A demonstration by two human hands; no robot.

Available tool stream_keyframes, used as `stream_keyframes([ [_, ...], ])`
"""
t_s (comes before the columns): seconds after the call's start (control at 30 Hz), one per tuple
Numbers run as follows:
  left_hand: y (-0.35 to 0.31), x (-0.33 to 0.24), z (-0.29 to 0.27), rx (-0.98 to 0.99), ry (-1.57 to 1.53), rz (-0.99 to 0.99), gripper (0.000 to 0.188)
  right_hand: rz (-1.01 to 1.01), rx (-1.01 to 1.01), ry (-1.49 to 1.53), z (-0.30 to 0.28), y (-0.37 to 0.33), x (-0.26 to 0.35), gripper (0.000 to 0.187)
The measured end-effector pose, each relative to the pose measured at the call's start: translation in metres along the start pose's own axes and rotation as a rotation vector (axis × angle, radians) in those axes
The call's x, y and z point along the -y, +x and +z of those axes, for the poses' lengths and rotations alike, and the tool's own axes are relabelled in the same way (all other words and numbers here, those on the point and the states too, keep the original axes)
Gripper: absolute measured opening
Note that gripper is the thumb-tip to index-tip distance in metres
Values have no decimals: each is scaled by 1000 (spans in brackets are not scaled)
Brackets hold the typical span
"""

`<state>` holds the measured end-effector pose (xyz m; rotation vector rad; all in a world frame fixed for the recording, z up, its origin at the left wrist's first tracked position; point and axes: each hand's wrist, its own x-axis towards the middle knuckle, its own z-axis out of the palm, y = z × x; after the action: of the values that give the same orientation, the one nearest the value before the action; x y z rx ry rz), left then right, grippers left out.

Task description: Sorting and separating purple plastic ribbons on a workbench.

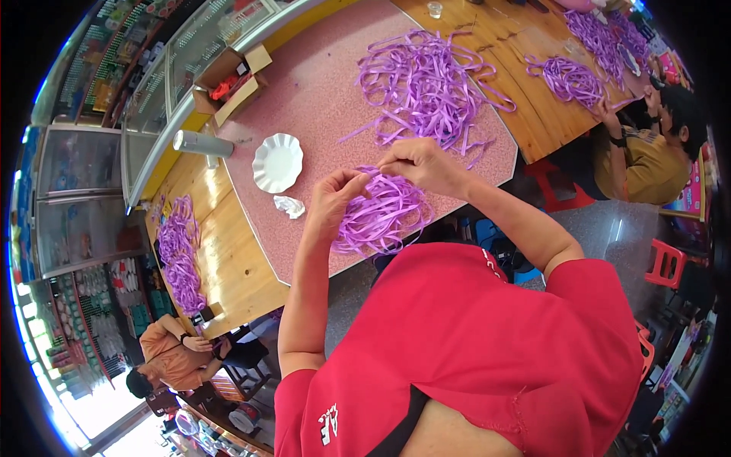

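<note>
You have a red shirt (457, 327) nearest the camera, with both bare forearms reaching forward from it. Your left hand (335, 199) and right hand (422, 164) are just beside each other, to the right of the white scalloped plate (278, 163). Each hand has its thumb and fingers pinched on purple ribbon (384, 217), at the upper edge of the nearest heap; how the strand runs between your fingertips is too small to tell. That heap lies right of the plate and nearer to you, at the near edge of the pink tabletop (320, 99).

Just on your side of the plate sits a crumpled white tissue (289, 206). Left of the plate is a grey cylinder (204, 143), and farther off beyond it an open cardboard box (232, 84) with red things inside. A large ribbon heap (422, 87) spreads right of the plate and farther from you.

Well left of the plate, a long ribbon pile (180, 255) lies on bare wood, near a co-worker in orange (179, 354). Well to the plate's right, a co-worker in mustard (643, 164) sits by another ribbon pile (571, 80).
</note>
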<state>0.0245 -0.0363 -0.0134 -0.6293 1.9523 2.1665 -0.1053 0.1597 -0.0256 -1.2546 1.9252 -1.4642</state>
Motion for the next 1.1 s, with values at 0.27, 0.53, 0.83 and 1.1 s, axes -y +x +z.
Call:
stream_keyframes([
  [0.27, 1, 4, 11, 41, -121, 2, 20, -120, -63, -43, 14, -3, 15, 14],
  [0.53, 6, 16, 11, -93, -182, 65, 42, -188, -157, -153, 7, -1, 18, 9],
  [0.83, 10, 12, 32, -4, 116, 149, 46, -319, -184, -313, 6, -5, 15, 12],
  [1.1, 4, 23, 35, -25, 36, 258, 28, -33, -186, 79, 9, -8, 12, 14],
])
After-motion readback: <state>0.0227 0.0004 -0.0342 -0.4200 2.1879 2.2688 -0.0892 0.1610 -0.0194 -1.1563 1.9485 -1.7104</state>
